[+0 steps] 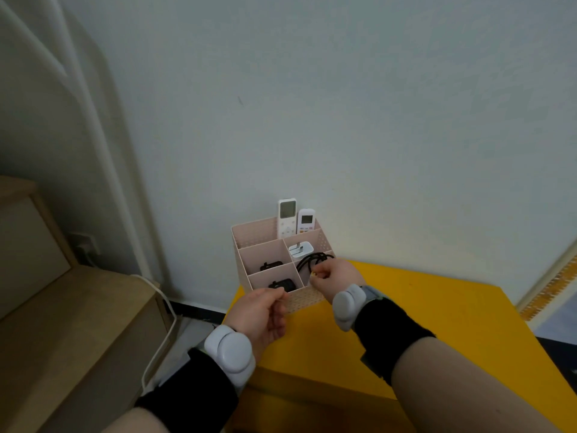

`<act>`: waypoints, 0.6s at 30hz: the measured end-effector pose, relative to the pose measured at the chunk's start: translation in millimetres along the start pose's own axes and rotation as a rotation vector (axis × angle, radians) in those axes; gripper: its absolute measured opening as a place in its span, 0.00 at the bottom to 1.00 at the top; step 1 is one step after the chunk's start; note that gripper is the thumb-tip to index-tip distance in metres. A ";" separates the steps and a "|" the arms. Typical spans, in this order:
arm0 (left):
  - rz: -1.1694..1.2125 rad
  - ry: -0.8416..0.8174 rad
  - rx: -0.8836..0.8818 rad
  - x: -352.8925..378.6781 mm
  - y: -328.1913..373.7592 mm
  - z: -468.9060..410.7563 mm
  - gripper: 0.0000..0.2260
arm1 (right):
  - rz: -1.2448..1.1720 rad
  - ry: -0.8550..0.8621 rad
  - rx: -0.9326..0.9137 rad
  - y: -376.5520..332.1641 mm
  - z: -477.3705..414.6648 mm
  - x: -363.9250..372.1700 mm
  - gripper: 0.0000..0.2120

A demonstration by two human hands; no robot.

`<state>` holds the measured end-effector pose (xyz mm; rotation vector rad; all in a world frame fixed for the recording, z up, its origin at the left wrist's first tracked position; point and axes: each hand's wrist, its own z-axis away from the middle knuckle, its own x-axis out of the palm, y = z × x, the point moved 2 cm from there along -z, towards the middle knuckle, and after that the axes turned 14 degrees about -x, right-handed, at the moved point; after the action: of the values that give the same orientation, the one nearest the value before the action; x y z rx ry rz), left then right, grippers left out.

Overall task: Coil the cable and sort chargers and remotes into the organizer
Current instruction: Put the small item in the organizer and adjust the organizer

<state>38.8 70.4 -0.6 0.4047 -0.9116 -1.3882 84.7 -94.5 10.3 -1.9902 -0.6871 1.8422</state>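
Right-hand grip (335, 271) pinched closed on black cable (312, 260), thumb and forefinger tips together at the coil's near edge, above front-right compartment of pink organizer (259, 232). Left-hand grip (265, 314) curled, fingertips against organizer's near front wall; can't tell whether actually clamping the wall or only touching. Cable coiled, loops standing partly above compartment rim. White charger (300, 249) in middle-right compartment, just behind cable. Two white remotes (286, 217) upright side by side in back row, screens up. Black charger (271, 265) in middle-left compartment, second black charger (283, 284) in front-left. Organizer on far left corner of yellow worktop (406, 323), near wall. Grey wrist devices and black cuffs on both forearms.
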 end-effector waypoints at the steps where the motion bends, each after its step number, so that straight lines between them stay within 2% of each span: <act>1: -0.002 0.002 0.003 -0.1 0.1 0.0 0.08 | 0.034 -0.029 -0.009 -1.6 -0.3 2.5 0.11; 4: -0.006 0.006 0.000 2.2 0.8 0.6 0.08 | 0.092 -0.071 -0.029 -3.5 -1.3 6.6 0.08; 8: -0.024 0.003 -0.006 6.5 -0.1 4.5 0.09 | 0.054 -0.062 -0.021 -1.9 -0.2 6.4 0.12; 18: -0.060 0.000 0.000 12.3 -4.6 5.9 0.08 | -0.101 -0.025 0.019 4.6 8.8 5.3 0.16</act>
<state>30.4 59.4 3.5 0.4353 -0.9057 -1.4429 76.7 -95.9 2.5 -1.8874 -0.7604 1.8112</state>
